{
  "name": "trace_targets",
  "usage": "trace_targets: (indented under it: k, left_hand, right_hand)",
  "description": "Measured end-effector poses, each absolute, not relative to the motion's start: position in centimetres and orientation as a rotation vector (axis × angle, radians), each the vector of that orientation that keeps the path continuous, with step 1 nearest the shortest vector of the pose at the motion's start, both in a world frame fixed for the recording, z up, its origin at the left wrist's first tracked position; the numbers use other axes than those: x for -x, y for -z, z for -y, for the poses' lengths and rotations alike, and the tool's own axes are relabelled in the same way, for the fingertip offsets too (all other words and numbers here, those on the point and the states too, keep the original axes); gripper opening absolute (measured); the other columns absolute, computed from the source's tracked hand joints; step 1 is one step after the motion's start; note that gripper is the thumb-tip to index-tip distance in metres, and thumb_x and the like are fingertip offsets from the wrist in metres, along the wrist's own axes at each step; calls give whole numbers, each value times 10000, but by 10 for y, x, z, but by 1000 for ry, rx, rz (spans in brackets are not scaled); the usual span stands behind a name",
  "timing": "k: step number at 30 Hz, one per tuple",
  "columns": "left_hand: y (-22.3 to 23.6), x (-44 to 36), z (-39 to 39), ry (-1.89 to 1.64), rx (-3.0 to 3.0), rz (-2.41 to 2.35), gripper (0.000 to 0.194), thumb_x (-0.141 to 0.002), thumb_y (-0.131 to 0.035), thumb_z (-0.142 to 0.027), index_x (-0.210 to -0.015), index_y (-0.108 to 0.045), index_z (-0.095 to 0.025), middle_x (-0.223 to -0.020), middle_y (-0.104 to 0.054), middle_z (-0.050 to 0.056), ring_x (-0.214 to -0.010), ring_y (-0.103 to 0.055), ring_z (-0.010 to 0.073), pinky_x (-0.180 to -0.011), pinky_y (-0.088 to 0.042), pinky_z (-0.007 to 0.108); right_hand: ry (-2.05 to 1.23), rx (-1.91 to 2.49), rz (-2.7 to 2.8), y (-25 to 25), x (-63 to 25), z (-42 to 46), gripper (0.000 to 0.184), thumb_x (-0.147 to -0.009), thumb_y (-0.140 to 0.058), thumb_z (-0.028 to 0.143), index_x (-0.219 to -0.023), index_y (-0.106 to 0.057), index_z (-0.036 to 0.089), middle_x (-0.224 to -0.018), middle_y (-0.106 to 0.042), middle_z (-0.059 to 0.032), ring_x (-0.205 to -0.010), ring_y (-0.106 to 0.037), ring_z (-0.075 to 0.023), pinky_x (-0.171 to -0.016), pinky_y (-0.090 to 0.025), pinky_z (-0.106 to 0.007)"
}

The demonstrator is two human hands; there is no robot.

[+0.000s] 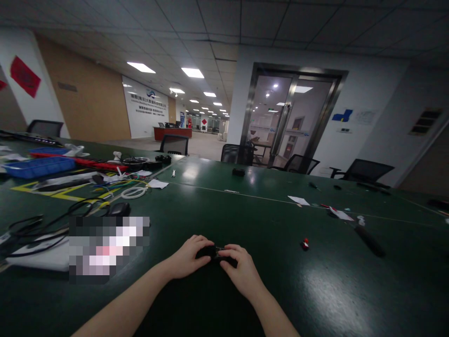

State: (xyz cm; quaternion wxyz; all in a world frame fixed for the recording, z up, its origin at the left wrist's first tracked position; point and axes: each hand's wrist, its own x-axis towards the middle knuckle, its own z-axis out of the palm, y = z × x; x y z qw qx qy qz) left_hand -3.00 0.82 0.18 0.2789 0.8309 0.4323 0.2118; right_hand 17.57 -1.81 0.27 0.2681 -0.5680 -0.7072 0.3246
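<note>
Both my hands meet low in the middle of the view, over the dark green table. Between them is a small black object, partly covered by fingers, so its exact kind is unclear. My left hand is closed around its left part, with the thumb below and the fingers on top. From the right, my right hand pinches it between thumb and fingers. A small red and dark item lies on the table to the right of my hands.
To the left lie tangled black cables, a coil of white tubing, a black mouse and a blue tray. A black block stands farther back. Right, a black-handled tool lies near papers. Chairs line the far side.
</note>
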Motion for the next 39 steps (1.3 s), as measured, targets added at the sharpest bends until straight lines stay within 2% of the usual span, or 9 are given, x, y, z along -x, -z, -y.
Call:
trace_targets:
  k: [6,18,23,31,39]
  left_hand:
    - [2,32,-10,-594,-2212,-1157,343,-822,-538,-270,-1163,-533,-238,-1139,-525,48,-1076,-458,209,-965,-363,356]
    - [0,30,-10,-547,-2198,-1214,400,-805,-559,-311,-1194,-521,-226,-1129,-515,59,-1061,-456,224,-948,-371,358]
    - [-6,30,-7,-508,-2225,-1203,303,-793,-568,-306,-1088,-576,-236,-1083,-506,45,-1034,-449,223,-919,-383,356]
    - [-8,30,-6,-539,-2210,-1175,247,-780,-569,-273,-1020,-565,-215,-1062,-526,41,-1007,-466,217,-906,-389,355]
    - [-7,33,-6,-541,-2073,-1201,319,-811,-533,-308,-1121,-527,-233,-1098,-561,40,-1054,-482,233,-927,-371,370]
  right_hand:
    - [-919,1530,1829,-1,-178,19,476,-727,-584,218,-1184,-520,337,-1221,-529,11,-1182,-446,-228,-978,-360,-399]
    - [-915,1585,1810,1,-176,17,422,-744,-561,205,-1149,-536,322,-1174,-551,3,-1142,-485,-209,-955,-383,-378]
    - [-921,1551,1803,4,-176,15,377,-768,-542,245,-1140,-538,306,-1143,-566,2,-1115,-503,-201,-929,-395,-362]
    - [-975,1503,1772,1,-178,18,383,-766,-551,271,-1149,-530,292,-1137,-569,-7,-1127,-494,-206,-932,-390,-362]
    - [-1012,1517,1713,-3,-179,18,410,-757,-570,343,-1159,-525,276,-1163,-564,-18,-1139,-488,-221,-925,-399,-358]
